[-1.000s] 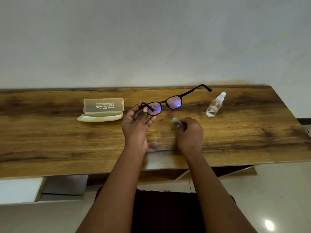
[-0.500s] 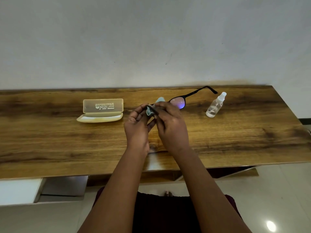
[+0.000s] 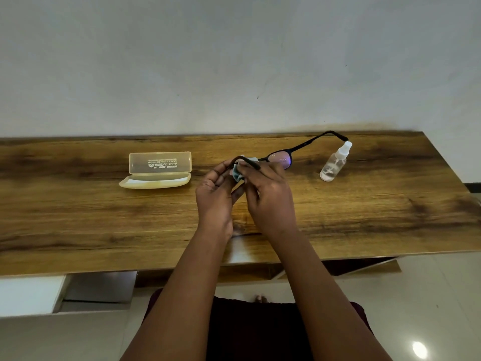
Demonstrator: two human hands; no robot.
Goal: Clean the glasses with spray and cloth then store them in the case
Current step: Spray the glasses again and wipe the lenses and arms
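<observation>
The glasses point(image 3: 279, 158) are black w/ purple-shiny lens, held up over the table point(image 3: 78, 217). Left hand point(image 3: 216, 199) fingers pinch one end of the frame. Right hand point(image 3: 270, 196) fingers pinch a blue-green cloth point(image 3: 237, 174) on the lens by the left fingertips. Hands hide that lens. Open case point(image 3: 158, 170) left of the fingers, spray point(image 3: 334, 162) to the right. Lid writing too blurry to read.

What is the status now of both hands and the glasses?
Left hand holds glasses; right hand pinches cloth on one lens. Case open, spray bottle standing apart. Nothing in the way.
</observation>
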